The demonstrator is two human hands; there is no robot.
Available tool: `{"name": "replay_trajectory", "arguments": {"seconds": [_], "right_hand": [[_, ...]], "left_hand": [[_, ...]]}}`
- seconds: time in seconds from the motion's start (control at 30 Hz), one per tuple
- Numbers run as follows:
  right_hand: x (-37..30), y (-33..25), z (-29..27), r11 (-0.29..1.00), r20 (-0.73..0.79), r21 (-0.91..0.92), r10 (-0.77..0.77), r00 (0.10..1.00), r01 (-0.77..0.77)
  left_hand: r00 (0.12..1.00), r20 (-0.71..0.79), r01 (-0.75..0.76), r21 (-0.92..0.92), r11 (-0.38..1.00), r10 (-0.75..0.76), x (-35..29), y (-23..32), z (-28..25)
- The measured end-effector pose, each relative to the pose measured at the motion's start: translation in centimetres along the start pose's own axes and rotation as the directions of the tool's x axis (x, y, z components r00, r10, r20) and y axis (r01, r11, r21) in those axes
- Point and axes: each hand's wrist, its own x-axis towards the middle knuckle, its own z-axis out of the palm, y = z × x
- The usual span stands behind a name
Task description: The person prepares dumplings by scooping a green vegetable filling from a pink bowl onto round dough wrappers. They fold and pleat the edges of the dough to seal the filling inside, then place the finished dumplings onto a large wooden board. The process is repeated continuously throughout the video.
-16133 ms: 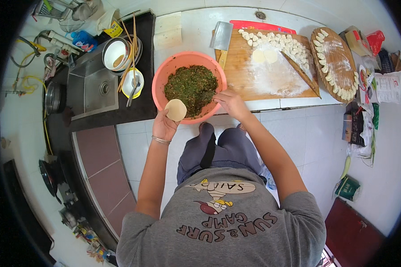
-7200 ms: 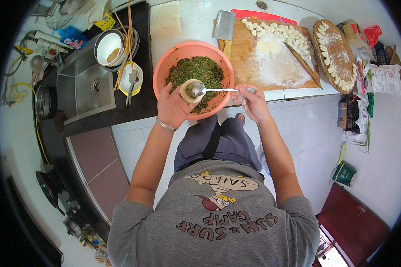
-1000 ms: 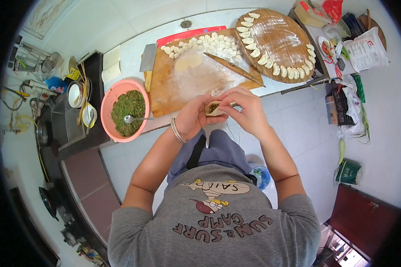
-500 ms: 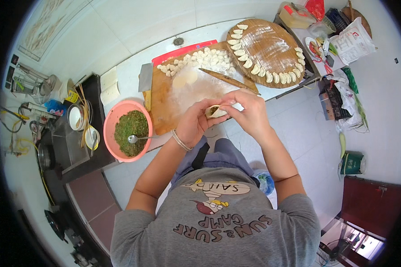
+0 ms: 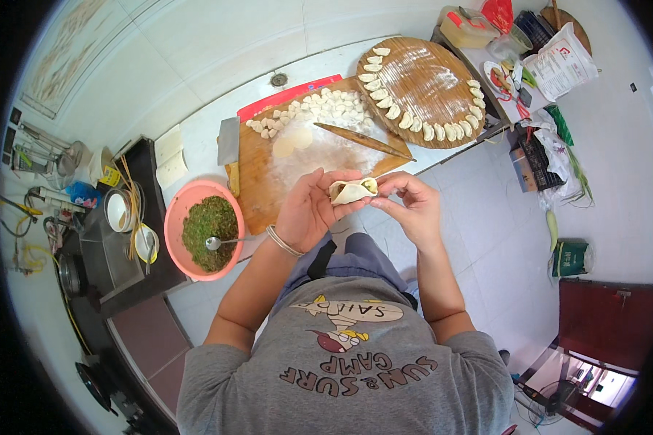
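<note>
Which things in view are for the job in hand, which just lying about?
In the job:
dumpling, part-open, in left hand; right hand at its end
pink bowl, filling, spoon
board, dough bits, wrappers, rolling pin
tray, shaped dumplings

Likely just lying about:
cleaver (untouched; may belong)
chopsticks
blue bottle
black basket
green package

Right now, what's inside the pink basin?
The pink basin holds chopped green filling, with a metal spoon lying on it, handle over the rim. The floor beneath the filling is hidden.
</note>
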Motion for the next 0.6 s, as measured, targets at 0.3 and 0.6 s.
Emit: {"name": "replay_trajectory", "arguments": {"seconds": [0.3,0.6], "right_hand": [[0.1,-0.3,0.6,0.974,-0.101,-0.226,-0.03,0.994,0.006],[0.2,-1.3,1.2,0.954,-0.127,-0.278,0.083,0.989,-0.115]], "left_hand": [[0.999,-0.037,-0.02,0.165,0.986,0.027,0.4,-0.5,-0.2],[0.994,-0.074,-0.059,0.258,0.964,0.08,0.5,-1.0,-0.5]]}}
